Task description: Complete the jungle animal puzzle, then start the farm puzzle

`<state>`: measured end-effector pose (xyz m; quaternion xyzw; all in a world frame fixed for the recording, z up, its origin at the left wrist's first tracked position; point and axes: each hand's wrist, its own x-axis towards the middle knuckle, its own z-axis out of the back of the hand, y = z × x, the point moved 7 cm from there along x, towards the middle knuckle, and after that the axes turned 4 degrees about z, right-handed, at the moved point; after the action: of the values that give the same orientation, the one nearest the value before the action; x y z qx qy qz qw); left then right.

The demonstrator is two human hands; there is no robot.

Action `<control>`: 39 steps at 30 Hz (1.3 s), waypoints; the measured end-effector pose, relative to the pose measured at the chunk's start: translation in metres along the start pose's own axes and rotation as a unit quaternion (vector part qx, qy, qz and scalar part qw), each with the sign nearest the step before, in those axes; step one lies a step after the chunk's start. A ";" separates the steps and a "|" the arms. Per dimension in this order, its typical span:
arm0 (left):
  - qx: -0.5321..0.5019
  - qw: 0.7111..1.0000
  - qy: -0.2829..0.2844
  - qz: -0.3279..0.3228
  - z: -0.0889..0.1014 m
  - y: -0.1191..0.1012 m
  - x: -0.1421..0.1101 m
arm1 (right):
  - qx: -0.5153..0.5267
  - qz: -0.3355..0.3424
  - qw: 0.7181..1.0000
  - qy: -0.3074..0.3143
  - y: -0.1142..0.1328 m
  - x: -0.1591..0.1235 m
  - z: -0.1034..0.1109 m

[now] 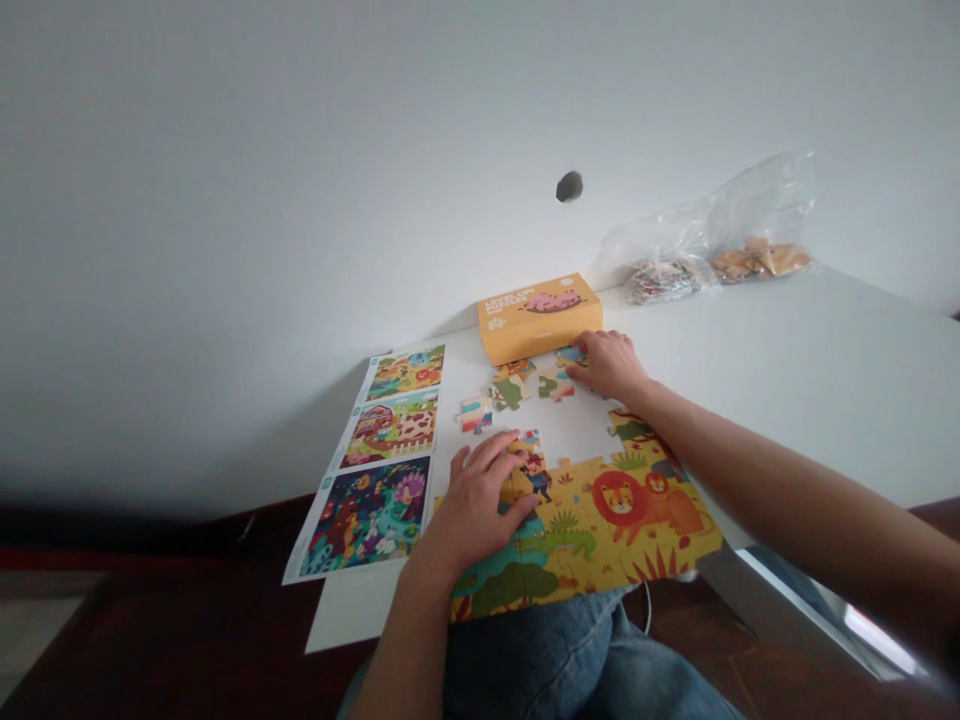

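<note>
A partly joined jigsaw puzzle (577,540) with a red-maned lion, a crocodile and yellow ground lies at the table's near edge. My left hand (484,495) rests on its left side, fingers apart, touching pieces around a small figure in blue. Farther back, my right hand (611,365) has its thumb and fingertips closed about a bluish puzzle piece (568,355), partly covered by the fingers. Several loose pieces lie between the hands and the box, among them a green one (509,391) and a blue-and-red one (475,414).
An orange puzzle box (541,318) stands against the wall behind the pieces. To the left, a sheet with three pictures (390,455) overhangs the table edge. Clear plastic bags of pieces (761,260) sit at the back right of the white table (810,390).
</note>
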<state>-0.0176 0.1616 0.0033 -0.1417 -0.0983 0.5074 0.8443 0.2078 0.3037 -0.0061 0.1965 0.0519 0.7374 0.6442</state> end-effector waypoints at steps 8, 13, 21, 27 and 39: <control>0.000 1.000 -0.002 -0.006 0.001 0.000 0.000 | -0.015 -0.034 0.999 0.007 -0.013 -0.005 0.009; -0.003 1.000 0.000 -0.006 0.001 0.000 0.000 | -0.011 -0.063 0.998 0.026 -0.021 -0.002 0.007; -0.002 1.000 -0.001 -0.009 0.000 0.000 0.000 | 0.111 -0.033 0.993 0.008 -0.017 -0.005 0.017; 0.000 1.000 0.005 -0.004 0.000 0.000 -0.001 | 0.245 0.075 0.965 0.050 0.015 -0.018 0.023; 0.006 1.000 0.005 -0.003 0.000 0.000 0.000 | 0.262 0.244 0.889 0.286 0.075 -0.064 0.006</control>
<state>-0.0174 0.1614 0.0029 -0.1389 -0.0909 0.5048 0.8471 0.1464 0.2279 0.0094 0.1453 0.3759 0.8550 0.3264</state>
